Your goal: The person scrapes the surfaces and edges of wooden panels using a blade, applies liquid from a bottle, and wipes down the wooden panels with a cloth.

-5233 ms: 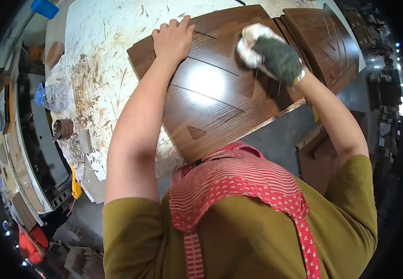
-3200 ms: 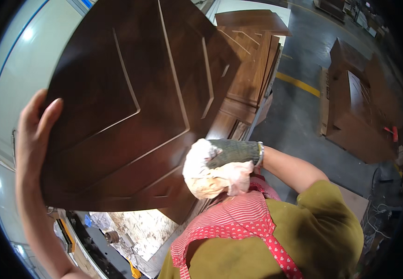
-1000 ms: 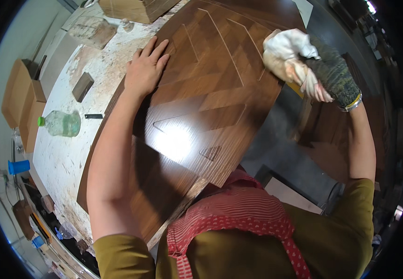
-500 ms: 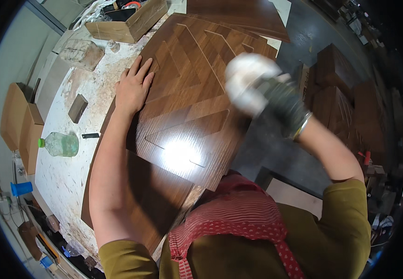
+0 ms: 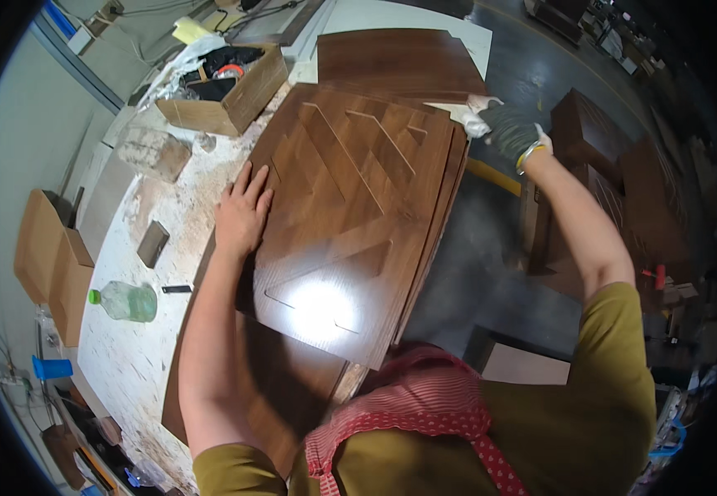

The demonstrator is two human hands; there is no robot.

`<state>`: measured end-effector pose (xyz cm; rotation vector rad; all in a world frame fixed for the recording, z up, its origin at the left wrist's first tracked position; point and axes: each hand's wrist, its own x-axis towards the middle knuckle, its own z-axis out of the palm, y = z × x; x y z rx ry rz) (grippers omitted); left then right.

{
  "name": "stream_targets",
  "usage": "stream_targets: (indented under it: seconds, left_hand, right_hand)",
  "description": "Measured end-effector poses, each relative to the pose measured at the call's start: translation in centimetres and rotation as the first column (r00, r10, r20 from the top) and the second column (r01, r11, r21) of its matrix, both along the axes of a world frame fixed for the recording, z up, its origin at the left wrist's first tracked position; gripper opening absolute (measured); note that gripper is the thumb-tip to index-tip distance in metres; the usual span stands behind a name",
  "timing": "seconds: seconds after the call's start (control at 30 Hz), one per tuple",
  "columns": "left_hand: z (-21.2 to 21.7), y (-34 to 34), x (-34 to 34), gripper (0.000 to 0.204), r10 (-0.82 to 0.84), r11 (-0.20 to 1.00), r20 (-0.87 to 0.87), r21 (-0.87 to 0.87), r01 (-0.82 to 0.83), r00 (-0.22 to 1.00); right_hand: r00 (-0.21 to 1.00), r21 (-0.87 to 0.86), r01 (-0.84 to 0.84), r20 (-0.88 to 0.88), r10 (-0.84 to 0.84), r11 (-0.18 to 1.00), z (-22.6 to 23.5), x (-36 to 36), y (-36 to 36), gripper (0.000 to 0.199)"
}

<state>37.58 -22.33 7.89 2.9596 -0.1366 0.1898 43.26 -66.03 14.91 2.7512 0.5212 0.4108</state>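
Now right hand (image 5: 509,131) (perhaps gripping) farther out.

Left hand (image 5: 241,217) flat, right hand (image 5: 509,131) gloved, clenched

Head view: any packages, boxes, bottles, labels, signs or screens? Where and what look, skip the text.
Open cardboard box: far end of the bench, brown, rectangular, dark items inside.
Flattened cardboard cartons: left of the bench, brown, flaps folded.
Plastic bottle: lying on the bench left of the left hand, clear greenish, green cap.
Blue cup: lower left, small, cylindrical.
No signs or screens are visible.
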Motion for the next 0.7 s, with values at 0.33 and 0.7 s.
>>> stream_targets:
  seconds: [0.33, 0.7]
  left_hand:
    - [0.1, -0.5, 0.0, 0.046, -0.002, 1.0, 0.018, 0.002, 0.002, 1.0]
    - [0.5, 9.0, -6.0, 0.041, 0.304, 0.664, 0.131, -0.74, -0.111, 0.944]
  right_hand:
    - [0.995, -0.076, 0.035, -0.086, -0.042, 0.996, -0.6, 4.3, -3.7, 0.021]
    - [0.919, 0.602, -0.369, 0.119, 0.377, 0.708, 1.6, 0.7, 2.1, 0.033]
